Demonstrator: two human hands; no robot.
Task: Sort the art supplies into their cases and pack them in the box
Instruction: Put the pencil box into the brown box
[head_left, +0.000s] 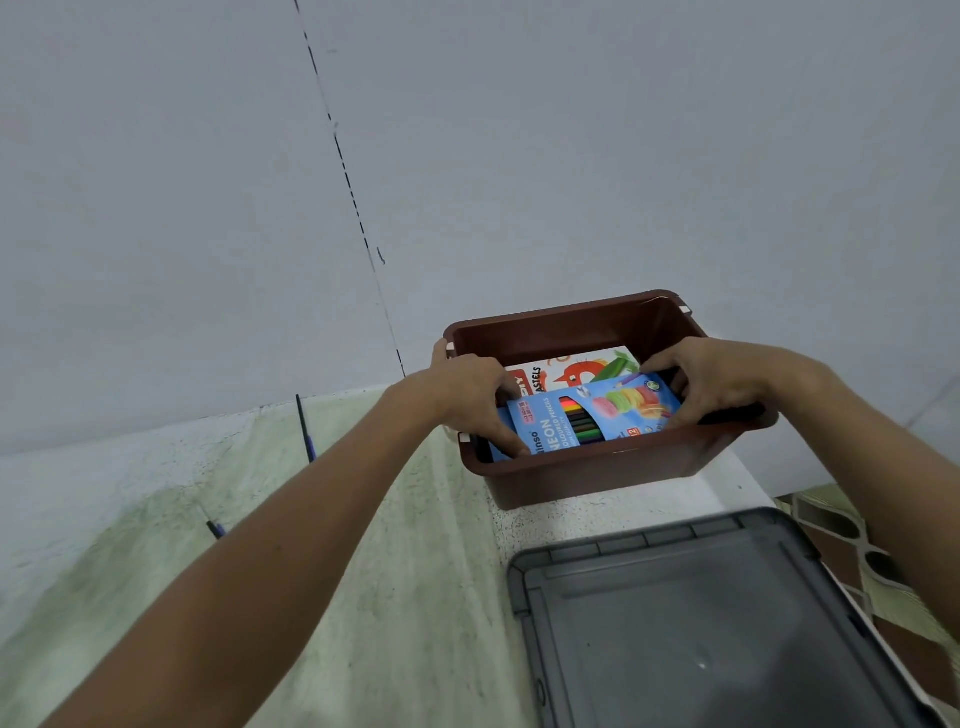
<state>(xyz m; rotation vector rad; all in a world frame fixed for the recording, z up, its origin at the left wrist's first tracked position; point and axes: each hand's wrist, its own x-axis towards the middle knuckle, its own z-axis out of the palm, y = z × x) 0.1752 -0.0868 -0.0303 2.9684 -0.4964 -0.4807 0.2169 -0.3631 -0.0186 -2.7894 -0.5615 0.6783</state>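
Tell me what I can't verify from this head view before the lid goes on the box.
- Head view: the pastels case is mostly covered by the blue neon pencil case; its state is unclear.
- Brown box: its floor is hidden by both cases and the near wall.
- Left hand and right hand: fingertips hidden behind the pencil case ends.
- Grey lid: cut off by the bottom edge.
- Two dark pens on the table: too small to identify.
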